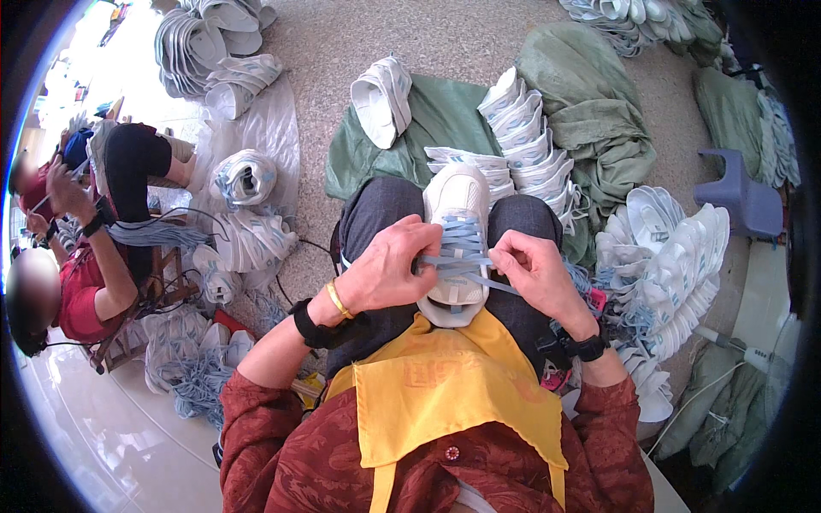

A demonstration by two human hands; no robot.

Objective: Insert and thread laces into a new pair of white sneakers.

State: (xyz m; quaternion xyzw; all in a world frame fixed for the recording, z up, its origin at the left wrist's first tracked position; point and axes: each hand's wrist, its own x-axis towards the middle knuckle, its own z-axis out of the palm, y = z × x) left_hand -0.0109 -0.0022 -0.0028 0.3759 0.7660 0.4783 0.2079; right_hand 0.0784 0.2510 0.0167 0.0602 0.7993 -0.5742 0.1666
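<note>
A white shoe upper rests between my knees, its toe pointing away from me and its collar toward my yellow apron. A flat light-blue shoelace crosses back and forth over its front through the eyelets. On the upper's left side, my left hand is closed with the lace at its fingertips. My right hand pinches the lace on the other side, where a strand runs taut to the eyelets. Some fingertips of my left hand are hidden behind its knuckles.
Stacked white uppers lie ahead on green sacking, beside a single upper. More stacks stand at my right near a purple-grey stool. Loose blue laces lie at left, where a co-worker in red sits.
</note>
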